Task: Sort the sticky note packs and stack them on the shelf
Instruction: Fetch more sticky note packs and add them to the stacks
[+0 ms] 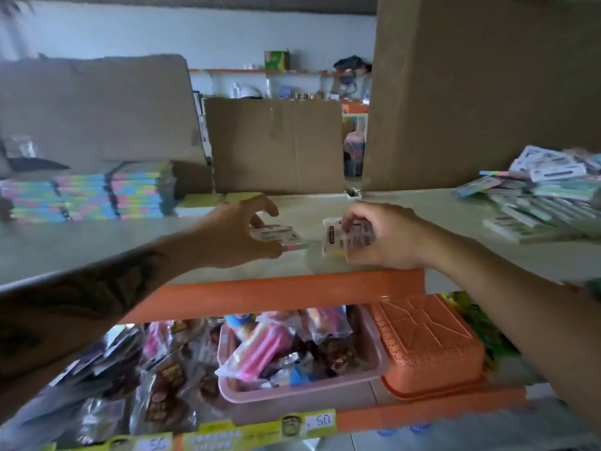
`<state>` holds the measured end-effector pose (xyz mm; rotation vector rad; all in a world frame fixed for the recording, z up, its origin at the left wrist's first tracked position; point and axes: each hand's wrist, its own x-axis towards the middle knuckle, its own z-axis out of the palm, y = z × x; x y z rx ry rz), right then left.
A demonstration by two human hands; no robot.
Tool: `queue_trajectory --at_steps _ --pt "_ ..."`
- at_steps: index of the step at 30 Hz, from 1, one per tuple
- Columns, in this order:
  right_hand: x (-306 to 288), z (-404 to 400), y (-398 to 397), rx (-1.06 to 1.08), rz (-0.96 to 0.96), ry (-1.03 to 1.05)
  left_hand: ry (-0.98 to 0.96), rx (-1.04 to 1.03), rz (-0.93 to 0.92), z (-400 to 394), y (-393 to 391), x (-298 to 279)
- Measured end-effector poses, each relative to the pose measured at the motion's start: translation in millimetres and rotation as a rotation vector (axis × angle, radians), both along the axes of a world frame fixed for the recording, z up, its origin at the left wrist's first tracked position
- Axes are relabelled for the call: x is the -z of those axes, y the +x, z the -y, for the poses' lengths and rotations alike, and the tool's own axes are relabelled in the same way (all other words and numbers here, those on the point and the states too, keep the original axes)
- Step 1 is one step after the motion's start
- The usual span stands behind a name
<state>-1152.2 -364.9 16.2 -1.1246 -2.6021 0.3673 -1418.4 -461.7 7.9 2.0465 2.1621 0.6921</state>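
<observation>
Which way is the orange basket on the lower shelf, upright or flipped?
Flipped. The orange basket shows its ribbed, perforated bottom facing up, rim down on the lower shelf, beside the pink tray.

Soft, dim daylight washes my view; the white back wall (208, 37) at twelve o'clock is brightest. Everything smears with motion blur, and edges bow outward from wide-angle distortion.

cardboard boxes (276, 141), pink tray (302, 390), orange basket (429, 346)
</observation>
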Motion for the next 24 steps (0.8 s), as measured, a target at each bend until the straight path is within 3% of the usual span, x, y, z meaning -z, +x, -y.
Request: queue_trajectory --at_steps 7,14,24 --pt "-8 24 -90 -0.108 0.029 -0.013 0.024 -0.055 0.123 55 -84 6" --pt "-6 39 -178 -0.193 0.051 -0.056 -0.005 -0.064 0.115 86 -163 16" --pt "-1 45 -212 -0.248 0.084 -0.089 -0.018 -0.059 0.059 104 -208 27"
